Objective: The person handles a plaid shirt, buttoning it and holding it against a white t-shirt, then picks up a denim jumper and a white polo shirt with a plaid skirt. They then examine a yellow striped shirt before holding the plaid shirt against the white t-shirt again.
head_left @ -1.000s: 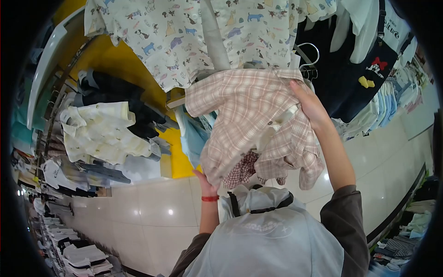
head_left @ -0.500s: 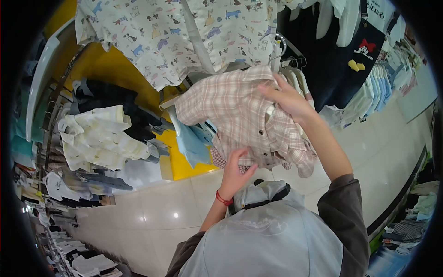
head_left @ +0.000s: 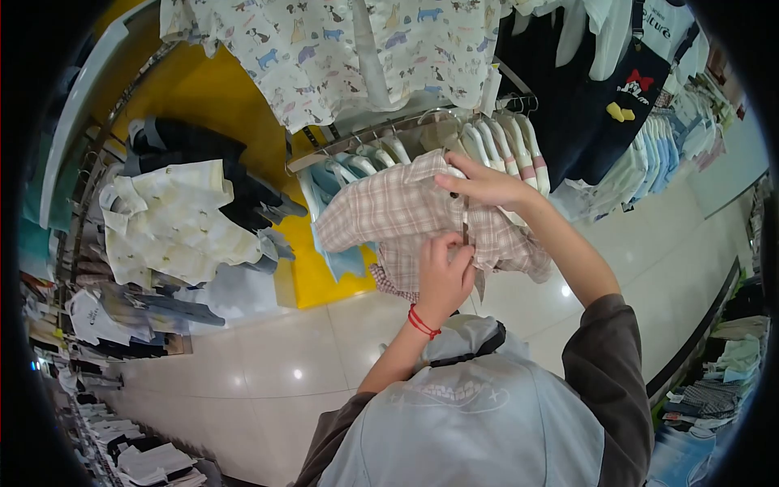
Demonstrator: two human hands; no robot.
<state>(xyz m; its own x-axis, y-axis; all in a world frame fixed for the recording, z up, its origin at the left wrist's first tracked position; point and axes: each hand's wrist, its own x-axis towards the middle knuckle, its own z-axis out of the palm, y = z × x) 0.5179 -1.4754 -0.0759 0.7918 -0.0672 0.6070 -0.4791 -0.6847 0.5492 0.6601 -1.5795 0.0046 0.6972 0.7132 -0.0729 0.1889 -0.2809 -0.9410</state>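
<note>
A pink-and-white plaid button-up shirt (head_left: 381, 207) is held out in front of me, below the clothes rail. My right hand (head_left: 489, 185) grips it at the collar, with the thumb over the front and the other fingers partly behind the cloth. Lower down, my left hand (head_left: 445, 274), red cord at its wrist, has its fingers bent in a pinch on the front opening edge. A dark button shows just under my right thumb. A hanger hook (head_left: 438, 116) stands above the collar.
Behind the shirt, a metal rail (head_left: 365, 134) carries several white hangers (head_left: 495, 146) with clothes. An animal-print shirt (head_left: 324, 57) hangs above. To the left hangs a pale yellow shirt (head_left: 166, 219), and dark overalls (head_left: 604, 105) are at the right. Shiny tiles (head_left: 276, 349) cover the floor.
My left hand has moved up and right from the shirt's lower part to its front edge and closed there. The shirt has dropped slightly, uncovering the rail and hangers. My right hand stays by the collar.
</note>
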